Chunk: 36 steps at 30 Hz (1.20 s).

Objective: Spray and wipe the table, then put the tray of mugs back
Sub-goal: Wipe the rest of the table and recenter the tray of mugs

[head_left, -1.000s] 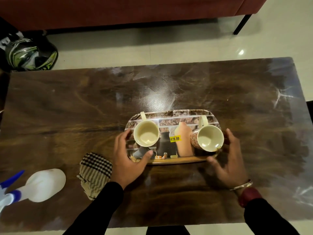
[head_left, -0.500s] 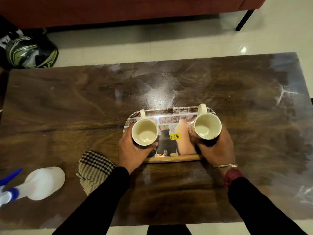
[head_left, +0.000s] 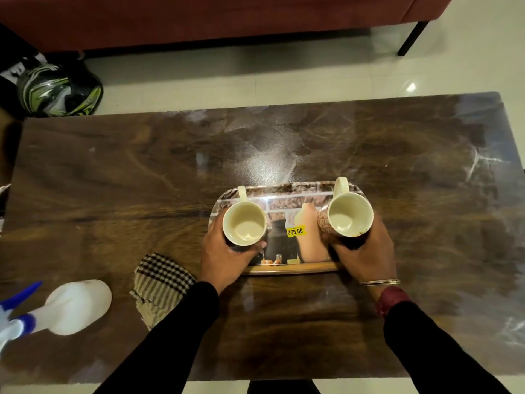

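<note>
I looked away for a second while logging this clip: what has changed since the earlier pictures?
Both hands moved in from the ends of the printed rectangular tray: the left hand now grips the left cream mug, the right hand the right cream mug. The tray, checked cloth and white spray bottle stayed put.

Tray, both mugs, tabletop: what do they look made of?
By look: the tray is probably melamine or plastic, glossy: printed photo, glare, price sticker. The left mug and right mug are likely glazed ceramic: smooth cream insides, thick rims. The tabletop is gloss laminate or varnished wood: grain pattern under a bright light reflection.
</note>
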{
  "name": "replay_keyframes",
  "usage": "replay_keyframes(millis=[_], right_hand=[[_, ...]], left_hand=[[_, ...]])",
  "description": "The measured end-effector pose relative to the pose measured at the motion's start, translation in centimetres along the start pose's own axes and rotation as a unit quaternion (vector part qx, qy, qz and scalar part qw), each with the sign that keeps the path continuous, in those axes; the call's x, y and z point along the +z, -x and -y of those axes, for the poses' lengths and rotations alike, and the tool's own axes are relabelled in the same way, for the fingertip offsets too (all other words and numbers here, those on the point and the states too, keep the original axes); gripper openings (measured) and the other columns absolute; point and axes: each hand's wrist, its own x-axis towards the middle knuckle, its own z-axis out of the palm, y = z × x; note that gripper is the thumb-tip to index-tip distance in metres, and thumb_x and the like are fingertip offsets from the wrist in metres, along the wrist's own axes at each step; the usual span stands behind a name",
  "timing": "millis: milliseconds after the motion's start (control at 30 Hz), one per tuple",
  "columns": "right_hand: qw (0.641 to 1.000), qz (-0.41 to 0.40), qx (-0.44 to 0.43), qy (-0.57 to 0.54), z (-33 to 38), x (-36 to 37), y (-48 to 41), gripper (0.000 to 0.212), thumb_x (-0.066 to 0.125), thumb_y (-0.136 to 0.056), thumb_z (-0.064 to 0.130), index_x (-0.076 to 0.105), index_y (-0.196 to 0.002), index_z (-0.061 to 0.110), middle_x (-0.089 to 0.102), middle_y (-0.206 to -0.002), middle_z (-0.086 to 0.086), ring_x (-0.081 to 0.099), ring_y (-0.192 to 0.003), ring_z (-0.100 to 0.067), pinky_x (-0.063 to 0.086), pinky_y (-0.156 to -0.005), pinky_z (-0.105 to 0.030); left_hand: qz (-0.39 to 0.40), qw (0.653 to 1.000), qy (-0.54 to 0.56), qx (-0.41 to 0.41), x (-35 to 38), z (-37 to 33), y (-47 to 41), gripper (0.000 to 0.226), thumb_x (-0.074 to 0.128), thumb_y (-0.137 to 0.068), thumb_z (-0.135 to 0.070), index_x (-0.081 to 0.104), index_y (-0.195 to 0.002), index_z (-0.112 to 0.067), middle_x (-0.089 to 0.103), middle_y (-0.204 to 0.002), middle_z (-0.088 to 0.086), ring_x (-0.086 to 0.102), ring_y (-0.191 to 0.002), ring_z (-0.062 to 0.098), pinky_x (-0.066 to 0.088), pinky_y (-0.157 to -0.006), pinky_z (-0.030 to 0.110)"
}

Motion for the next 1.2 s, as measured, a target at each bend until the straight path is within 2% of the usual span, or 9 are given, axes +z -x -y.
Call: replay_keyframes(millis=[200, 467, 600, 700, 800, 933, 1033, 1100, 1200], right_hand=[[1.0, -0.002, 0.001, -0.01, 0.1, 0.1, 0.0, 0.087, 0.093, -0.066, 0.03, 0.051, -0.142, 0.023, 0.055, -0.131, 0.02, 0.052, -0.119, 0.004, 0.034, -0.096, -0.002], [1.0, -0.008, 0.005, 0.002, -0.1, 0.1, 0.1, 0.09, 0.096, -0.064, 0.032, 0.05, -0.141, 0.023, 0.06, -0.134, 0.008, 0.058, -0.121, -0.008, 0.044, -0.096, -0.02], [1.0, -0.018, 0.015, -0.012, -0.3, -0.2, 1.2, 0.109, 0.102, -0.05, 0.038, 0.045, -0.139, 0.014, 0.046, -0.135, 0.003, 0.054, -0.115, -0.001, 0.052, -0.09, -0.018], [0.999, -0.04, 0.009, 0.01, -0.3, -0.7, 4.0, 0.106, 0.098, -0.047, 0.044, 0.046, -0.129, 0.003, 0.038, -0.131, -0.004, 0.054, -0.098, -0.002, 0.051, -0.078, -0.011], [0.995, -0.066, -0.035, 0.072, -0.5, -0.7, 7.1, 0.085, 0.094, -0.06, 0.052, 0.053, -0.111, -0.002, 0.044, -0.118, -0.006, 0.049, -0.087, -0.016, 0.047, -0.07, -0.016], [0.992, -0.01, -0.097, 0.075, 0.4, 1.3, 9.9, 0.053, 0.086, -0.075, 0.043, 0.061, -0.096, 0.001, 0.054, -0.101, -0.006, 0.052, -0.089, -0.018, 0.042, -0.079, -0.014], [0.986, 0.097, -0.117, 0.061, 2.5, 4.8, 11.6, 0.042, 0.084, -0.08, 0.044, 0.061, -0.099, 0.015, 0.052, -0.103, 0.005, 0.054, -0.084, -0.009, 0.051, -0.066, -0.022], [0.973, 0.17, -0.139, 0.072, 4.8, 7.8, 12.5, 0.041, 0.074, -0.085, 0.056, 0.063, -0.104, 0.021, 0.053, -0.109, 0.009, 0.056, -0.088, -0.006, 0.055, -0.066, -0.023], [0.944, 0.26, -0.188, 0.079, 8.9, 12.4, 13.5, 0.048, 0.064, -0.088, 0.064, 0.061, -0.114, 0.024, 0.055, -0.118, 0.005, 0.06, -0.1, -0.011, 0.058, -0.073, -0.027]], left_hand=[[0.003, 1.0, 0.01, -0.001, 0.1, 0.2, -0.1, 0.09, 0.098, -0.055, -0.04, 0.057, -0.133, -0.025, 0.065, -0.124, -0.011, 0.061, -0.117, 0.005, 0.053, -0.1, 0.034], [0.014, 1.0, 0.01, 0.012, -0.2, 0.0, 0.0, 0.105, 0.099, -0.052, -0.043, 0.047, -0.142, -0.028, 0.058, -0.138, -0.009, 0.054, -0.129, 0.009, 0.049, -0.107, 0.038], [-0.002, 0.999, -0.029, -0.028, -1.6, -0.2, 1.6, 0.132, 0.099, -0.04, -0.054, 0.031, -0.151, -0.035, 0.041, -0.153, -0.01, 0.041, -0.14, 0.009, 0.04, -0.116, 0.038], [-0.012, 1.0, -0.015, -0.023, -3.0, 0.9, 4.3, 0.127, 0.099, -0.045, -0.052, 0.034, -0.152, -0.032, 0.04, -0.153, -0.01, 0.041, -0.142, 0.008, 0.04, -0.116, 0.04], [-0.037, 0.999, -0.008, -0.016, -4.5, 2.9, 7.7, 0.103, 0.098, -0.055, -0.043, 0.049, -0.142, -0.018, 0.055, -0.139, -0.008, 0.055, -0.131, 0.008, 0.048, -0.109, 0.035], [-0.104, 0.991, -0.089, -0.008, -6.6, 5.0, 12.1, 0.051, 0.085, -0.071, -0.04, 0.062, -0.114, -0.025, 0.061, -0.107, -0.009, 0.063, -0.098, 0.005, 0.051, -0.085, 0.012], [-0.152, 0.981, -0.118, -0.011, -8.0, 6.9, 14.3, 0.028, 0.082, -0.077, -0.035, 0.066, -0.094, -0.02, 0.06, -0.085, -0.003, 0.059, -0.075, 0.011, 0.052, -0.067, 0.025], [-0.201, 0.972, -0.118, -0.027, -9.1, 8.2, 15.6, 0.034, 0.075, -0.079, -0.045, 0.065, -0.075, -0.013, 0.056, -0.066, 0.0, 0.051, -0.057, 0.013, 0.048, -0.057, 0.03], [-0.283, 0.947, -0.064, -0.141, -11.7, 9.5, 17.0, 0.061, 0.061, -0.076, -0.077, 0.057, -0.071, -0.016, 0.053, -0.055, 0.008, 0.049, -0.056, 0.018, 0.043, -0.055, 0.018]])
